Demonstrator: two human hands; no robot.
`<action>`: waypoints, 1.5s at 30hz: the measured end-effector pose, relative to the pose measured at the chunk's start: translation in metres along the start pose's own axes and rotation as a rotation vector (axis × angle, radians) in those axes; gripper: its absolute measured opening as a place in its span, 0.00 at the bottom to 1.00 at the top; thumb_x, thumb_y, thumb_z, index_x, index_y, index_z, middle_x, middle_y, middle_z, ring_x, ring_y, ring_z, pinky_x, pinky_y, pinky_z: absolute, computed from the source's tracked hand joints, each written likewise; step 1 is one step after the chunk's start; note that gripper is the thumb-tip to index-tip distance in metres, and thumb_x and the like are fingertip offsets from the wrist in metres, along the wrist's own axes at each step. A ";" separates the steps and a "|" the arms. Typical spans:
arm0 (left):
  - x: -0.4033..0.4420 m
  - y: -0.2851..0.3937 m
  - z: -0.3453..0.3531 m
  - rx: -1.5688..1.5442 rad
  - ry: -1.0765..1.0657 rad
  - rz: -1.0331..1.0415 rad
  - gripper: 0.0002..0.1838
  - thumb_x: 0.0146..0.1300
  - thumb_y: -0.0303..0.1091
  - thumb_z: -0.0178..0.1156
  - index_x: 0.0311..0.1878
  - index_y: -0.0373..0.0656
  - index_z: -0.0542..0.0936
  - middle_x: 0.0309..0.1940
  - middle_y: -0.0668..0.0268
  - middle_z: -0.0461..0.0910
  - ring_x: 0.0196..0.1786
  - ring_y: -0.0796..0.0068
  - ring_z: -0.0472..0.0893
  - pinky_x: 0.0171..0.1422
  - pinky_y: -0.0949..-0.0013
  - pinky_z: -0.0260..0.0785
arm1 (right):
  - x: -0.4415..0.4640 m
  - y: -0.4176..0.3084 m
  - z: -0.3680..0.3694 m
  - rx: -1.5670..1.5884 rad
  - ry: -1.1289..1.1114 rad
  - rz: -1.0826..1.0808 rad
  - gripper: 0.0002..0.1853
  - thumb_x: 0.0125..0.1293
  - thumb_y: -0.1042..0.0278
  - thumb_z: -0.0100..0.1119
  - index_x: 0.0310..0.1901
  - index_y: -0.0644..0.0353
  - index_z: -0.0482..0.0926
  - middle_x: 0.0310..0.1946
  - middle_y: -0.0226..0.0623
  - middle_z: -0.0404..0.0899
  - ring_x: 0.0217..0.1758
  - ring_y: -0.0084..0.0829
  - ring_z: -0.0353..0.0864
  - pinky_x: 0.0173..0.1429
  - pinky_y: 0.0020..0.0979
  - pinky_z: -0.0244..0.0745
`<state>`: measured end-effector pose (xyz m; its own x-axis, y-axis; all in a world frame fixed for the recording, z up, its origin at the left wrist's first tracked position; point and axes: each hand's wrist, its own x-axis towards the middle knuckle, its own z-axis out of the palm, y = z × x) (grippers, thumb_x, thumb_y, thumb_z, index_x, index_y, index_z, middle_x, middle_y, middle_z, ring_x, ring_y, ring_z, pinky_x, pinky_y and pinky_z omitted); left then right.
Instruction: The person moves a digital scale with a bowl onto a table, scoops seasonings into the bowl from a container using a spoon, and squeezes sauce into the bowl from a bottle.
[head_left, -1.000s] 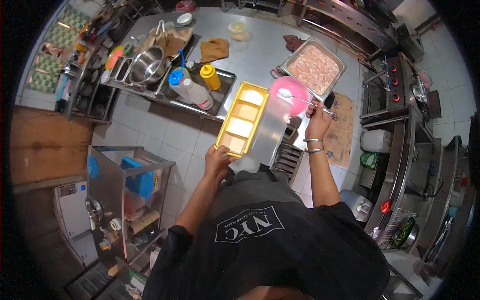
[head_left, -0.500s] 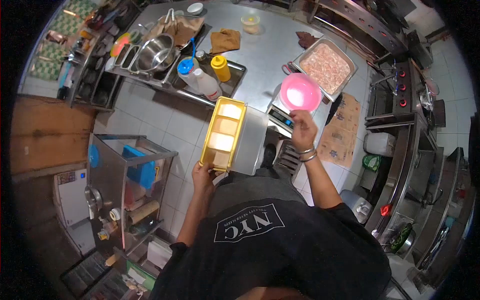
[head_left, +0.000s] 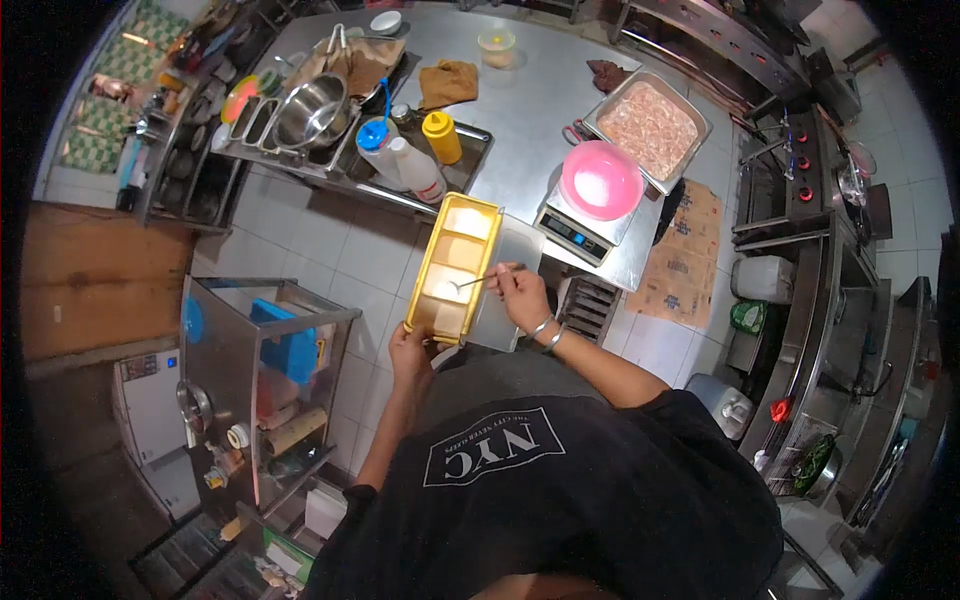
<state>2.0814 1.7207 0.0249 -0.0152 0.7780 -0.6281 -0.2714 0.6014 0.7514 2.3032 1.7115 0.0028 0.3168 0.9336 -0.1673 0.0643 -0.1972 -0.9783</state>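
My left hand grips the near end of a yellow seasoning box, which is split into several compartments of pale powder. Its clear lid hangs open along the right side. Between the fingers of my right hand is a small metal spoon, its tip over a compartment of white powder in the nearer half of the box. Beyond, a pink bowl stands on a digital scale with a lit display.
A deep metal tray of raw meat lies behind the bowl. Squeeze bottles stand in a dark tray at the table edge, near a brown cloth and a steel pot. Flattened cardboard covers some floor at right.
My right hand has moved from beside the pink bowl, down and left to the seasoning box, and the spoon now shows in it. My left hand still holds the box.
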 end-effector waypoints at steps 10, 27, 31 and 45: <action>0.017 0.003 0.036 -0.028 -0.140 -0.106 0.11 0.60 0.20 0.53 0.47 0.33 0.73 0.40 0.54 0.79 0.37 0.61 0.84 0.34 0.64 0.83 | 0.006 -0.007 -0.049 0.344 0.236 0.060 0.20 0.78 0.60 0.47 0.38 0.68 0.82 0.27 0.30 0.80 0.26 0.17 0.73 0.33 0.21 0.70; 0.014 0.008 0.067 0.023 -0.135 -0.094 0.14 0.58 0.21 0.54 0.48 0.33 0.73 0.40 0.52 0.80 0.35 0.58 0.85 0.36 0.61 0.85 | -0.010 -0.047 -0.088 -0.245 0.077 -0.747 0.07 0.58 0.81 0.56 0.38 0.63 0.79 0.34 0.43 0.79 0.40 0.42 0.79 0.47 0.35 0.75; 0.016 0.006 0.058 0.055 -0.133 -0.077 0.20 0.57 0.23 0.53 0.54 0.32 0.70 0.45 0.52 0.79 0.40 0.56 0.85 0.42 0.61 0.85 | 0.008 -0.044 -0.113 -0.120 0.581 -0.405 0.13 0.76 0.72 0.47 0.38 0.69 0.79 0.33 0.37 0.79 0.38 0.29 0.79 0.45 0.28 0.74; 0.001 0.009 0.033 -0.041 -0.056 -0.059 0.10 0.62 0.21 0.51 0.47 0.34 0.75 0.37 0.56 0.80 0.33 0.61 0.85 0.34 0.65 0.83 | 0.077 0.049 -0.216 0.152 0.937 -0.135 0.21 0.79 0.57 0.47 0.40 0.68 0.81 0.26 0.30 0.78 0.25 0.16 0.70 0.30 0.20 0.67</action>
<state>2.1108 1.7329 0.0382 0.0550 0.7511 -0.6579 -0.3097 0.6392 0.7039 2.5352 1.7095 -0.0314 0.9480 0.3143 0.0497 0.0534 -0.0032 -0.9986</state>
